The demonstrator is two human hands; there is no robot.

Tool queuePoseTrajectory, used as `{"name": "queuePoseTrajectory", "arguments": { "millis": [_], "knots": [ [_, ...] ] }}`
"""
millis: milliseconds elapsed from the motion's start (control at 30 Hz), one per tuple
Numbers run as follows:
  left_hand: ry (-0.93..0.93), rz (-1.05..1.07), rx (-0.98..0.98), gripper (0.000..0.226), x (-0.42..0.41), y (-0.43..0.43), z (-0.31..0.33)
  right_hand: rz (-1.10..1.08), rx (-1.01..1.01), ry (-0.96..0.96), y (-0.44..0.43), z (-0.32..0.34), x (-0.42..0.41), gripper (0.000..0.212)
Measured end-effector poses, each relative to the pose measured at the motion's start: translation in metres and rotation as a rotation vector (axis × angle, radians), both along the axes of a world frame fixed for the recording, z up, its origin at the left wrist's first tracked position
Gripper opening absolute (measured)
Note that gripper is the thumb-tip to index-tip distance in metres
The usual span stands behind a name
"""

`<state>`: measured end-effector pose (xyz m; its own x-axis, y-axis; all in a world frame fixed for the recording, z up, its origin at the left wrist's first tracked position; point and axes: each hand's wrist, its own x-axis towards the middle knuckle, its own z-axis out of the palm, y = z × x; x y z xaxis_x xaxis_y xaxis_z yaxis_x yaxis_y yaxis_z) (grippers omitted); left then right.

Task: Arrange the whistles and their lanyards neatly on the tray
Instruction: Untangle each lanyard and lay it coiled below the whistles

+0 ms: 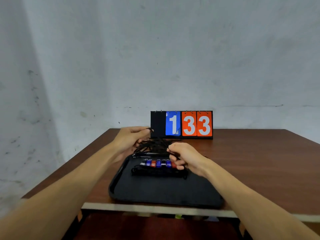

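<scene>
Matt black plastic tray [121, 170], glossy plastic whistles [158, 163], corded lanyards [154, 144], smooth wooden table [259, 161]

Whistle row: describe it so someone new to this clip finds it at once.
On the brown table lies a black tray. Near its far end, beside the right hand, sits the whistle row: blue, red and white pieces side by side, the only colour among black lanyards.

R hand [186, 158] covers the right end of the whistles [158, 163] row, so count unclear. Tangle of lanyards [155, 144] blocks the tray [155, 191] far rim and the scoreboard [181, 124] bottom-left; single cords too blurred to trace. L hand [131, 137] fingertips partly buried in cords. R forearm hides tray's near-right corner. Both forearms cut off at frame edges. Stuff under table [259, 161] blurred, can't ID.
</scene>
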<state>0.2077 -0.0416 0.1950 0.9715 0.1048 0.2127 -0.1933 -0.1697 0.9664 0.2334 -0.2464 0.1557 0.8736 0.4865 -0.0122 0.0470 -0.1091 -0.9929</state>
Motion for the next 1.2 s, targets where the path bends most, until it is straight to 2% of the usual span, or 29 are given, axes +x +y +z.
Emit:
{"name": "queuePoseTrajectory", "arguments": {
  "millis": [133, 300, 367, 500, 533, 633, 767, 900, 967, 1100, 1200],
  "knots": [
    [-0.007, 0.048, 0.287, 0.011, -0.001, 0.025, -0.03, -0.079, -0.191, -0.127, -0.005, -0.014, 0.005, 0.021],
    [0.008, -0.009, 0.432, 0.014, -0.002, 0.043, -0.059, -0.138, -0.219, -0.136, -0.006, -0.035, 0.008, 0.014],
    [0.012, 0.014, 0.397, 0.015, -0.003, 0.045, -0.067, -0.179, -0.208, -0.15, -0.007, -0.043, 0.008, 0.013],
    [0.13, -0.078, -0.057, 0.018, -0.009, 0.046, -0.08, -0.231, -0.206, -0.216, -0.015, -0.059, 0.01, 0.012],
    [0.123, -0.091, -0.081, 0.018, -0.008, 0.046, -0.084, -0.25, -0.226, -0.264, -0.017, -0.064, 0.011, 0.012],
    [0.052, -0.047, 0.099, 0.021, -0.006, 0.049, -0.096, -0.306, -0.232, -0.348, -0.018, -0.077, 0.013, 0.01],
    [0.047, -0.016, 0.297, 0.025, 0.0, 0.052, -0.103, -0.288, -0.267, -0.363, -0.02, -0.086, 0.016, 0.012],
    [-0.007, -0.019, 0.61, 0.026, 0.005, 0.057, -0.1, -0.275, -0.298, -0.351, -0.021, -0.086, 0.017, 0.015],
    [-0.024, 0.007, 0.707, 0.024, 0.005, 0.059, -0.105, -0.265, -0.313, -0.353, -0.021, -0.086, 0.017, 0.017],
    [-0.088, 0.115, 0.682, 0.019, 0.002, 0.06, -0.121, -0.296, -0.354, -0.41, -0.021, -0.086, 0.016, 0.017],
    [-0.097, 0.12, 0.655, 0.017, 0.004, 0.06, -0.124, -0.318, -0.413, -0.476, -0.02, -0.086, 0.015, 0.014]
  ]
}}
